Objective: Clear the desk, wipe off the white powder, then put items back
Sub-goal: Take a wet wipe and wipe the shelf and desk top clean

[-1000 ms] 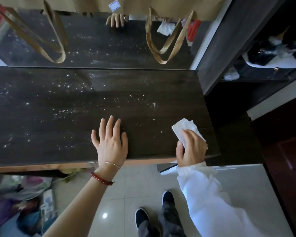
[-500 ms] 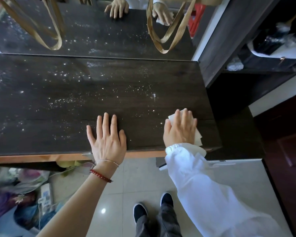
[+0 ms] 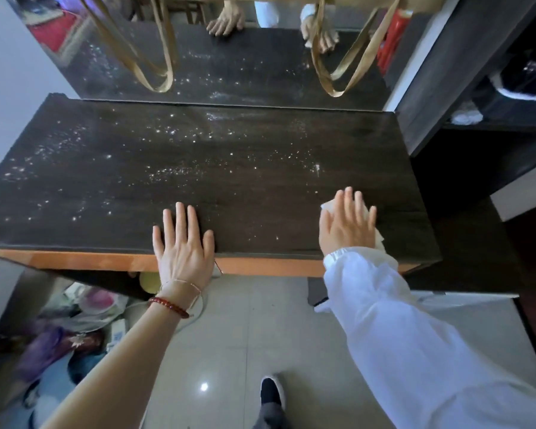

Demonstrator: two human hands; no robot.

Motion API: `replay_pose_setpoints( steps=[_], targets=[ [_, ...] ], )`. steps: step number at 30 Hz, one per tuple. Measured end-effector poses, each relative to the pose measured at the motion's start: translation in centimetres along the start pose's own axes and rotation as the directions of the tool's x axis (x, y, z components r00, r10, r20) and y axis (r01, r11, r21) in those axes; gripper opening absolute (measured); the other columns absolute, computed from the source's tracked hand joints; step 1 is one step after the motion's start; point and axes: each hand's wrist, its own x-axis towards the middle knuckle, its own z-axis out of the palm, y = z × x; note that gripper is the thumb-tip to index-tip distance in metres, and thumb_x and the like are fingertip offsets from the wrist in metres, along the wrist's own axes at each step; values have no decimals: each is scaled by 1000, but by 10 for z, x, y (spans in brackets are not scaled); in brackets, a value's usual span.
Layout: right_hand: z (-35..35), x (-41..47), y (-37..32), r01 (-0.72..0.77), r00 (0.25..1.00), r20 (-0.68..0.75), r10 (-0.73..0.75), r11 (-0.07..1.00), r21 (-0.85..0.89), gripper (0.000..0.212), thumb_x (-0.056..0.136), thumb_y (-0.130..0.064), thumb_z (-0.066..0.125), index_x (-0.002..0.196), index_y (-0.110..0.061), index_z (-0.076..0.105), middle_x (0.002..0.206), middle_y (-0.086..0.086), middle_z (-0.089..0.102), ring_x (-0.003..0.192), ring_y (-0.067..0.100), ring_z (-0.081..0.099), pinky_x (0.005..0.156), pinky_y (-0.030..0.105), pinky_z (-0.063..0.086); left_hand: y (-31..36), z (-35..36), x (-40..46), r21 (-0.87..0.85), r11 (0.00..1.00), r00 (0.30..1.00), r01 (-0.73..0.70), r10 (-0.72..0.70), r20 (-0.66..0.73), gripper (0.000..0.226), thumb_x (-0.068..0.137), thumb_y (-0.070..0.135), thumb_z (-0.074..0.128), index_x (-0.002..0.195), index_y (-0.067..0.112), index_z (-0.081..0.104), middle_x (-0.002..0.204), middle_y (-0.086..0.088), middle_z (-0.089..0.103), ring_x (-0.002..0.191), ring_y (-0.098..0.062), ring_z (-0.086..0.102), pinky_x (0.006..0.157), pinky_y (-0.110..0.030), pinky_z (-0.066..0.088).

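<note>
The dark wooden desk (image 3: 112,193) carries scattered white powder (image 3: 180,173) across its left and middle parts. My left hand (image 3: 184,247) lies flat on the front edge, fingers spread, holding nothing. My right hand (image 3: 345,226), in a white sleeve, presses flat on a white tissue (image 3: 378,239) near the front right of the desk. Only the tissue's edges show around the fingers and palm.
A mirror (image 3: 235,66) stands along the desk's back edge, with tan bag straps (image 3: 164,72) hanging before it. A dark shelf unit (image 3: 489,97) adjoins on the right. Bags and clutter (image 3: 75,329) lie on the tiled floor under the desk's left side.
My right hand went from gripping the tissue near the desk's front edge to pressing it flat, and slid it forward onto the desk. My left hand stayed flat in place.
</note>
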Motion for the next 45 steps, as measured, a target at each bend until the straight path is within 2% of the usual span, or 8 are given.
replay_pose_setpoints(
  steps=[5,10,18,23,32,37,42,45],
  targets=[
    [-4,1,-11,-209,977,46,209,978,4,54,94,-21,36,141,1,20,151,20,19,140,29,14,114,42,5,-14,-18,-3,-192,978,995,-80,90,41,66,88,42,16,144,7,17,154,-11,9,142,-27,0,115,-39,-1],
    [14,-19,-101,-233,970,-46,240,966,115,50,87,-19,31,129,9,38,137,31,39,129,41,36,109,49,24,-98,-37,3,-123,991,999,-47,47,-9,59,88,36,23,138,7,33,149,-13,27,141,-29,12,114,-47,4],
    [72,-65,-402,215,968,94,-232,964,157,58,78,-28,31,121,6,51,131,23,50,125,33,45,106,42,21,-284,-84,52,-52,997,998,55,-55,-12,56,87,30,33,138,7,34,149,-16,27,140,-31,14,111,-54,8],
    [76,-74,-432,376,894,223,-387,922,92,55,82,-29,27,126,-5,50,136,10,50,128,21,42,108,39,19,-334,-86,66,-6,992,987,125,-124,98,67,88,42,21,144,6,17,154,-14,10,142,-27,3,113,-51,3],
    [50,-41,-327,-287,949,127,289,957,-27,51,94,-19,29,141,0,20,152,16,17,141,27,12,115,45,3,-339,-84,64,-128,984,990,123,-114,77,74,82,49,15,142,6,24,151,-13,23,140,-31,15,110,-51,19],
    [87,-50,-453,112,984,131,-120,991,71,59,84,-28,25,132,2,41,141,18,41,131,28,37,112,42,18,-353,-90,67,-307,949,995,78,-53,90,77,79,53,6,144,13,18,153,-2,16,142,-19,0,114,-38,10],
    [90,-102,-513,619,741,211,-638,770,153,53,81,-26,33,128,-6,49,136,9,50,128,20,44,108,38,23,-389,-92,66,-430,884,982,183,-189,29,76,80,51,9,140,8,29,152,-9,18,140,-18,5,113,-31,8],
    [83,-104,-480,683,684,214,-698,715,149,52,84,-26,33,131,-9,45,139,5,47,129,18,41,108,38,23,-390,-94,64,-372,909,982,186,-180,49,69,84,46,14,140,8,29,152,-10,18,141,-24,11,114,-41,12]
  ],
)
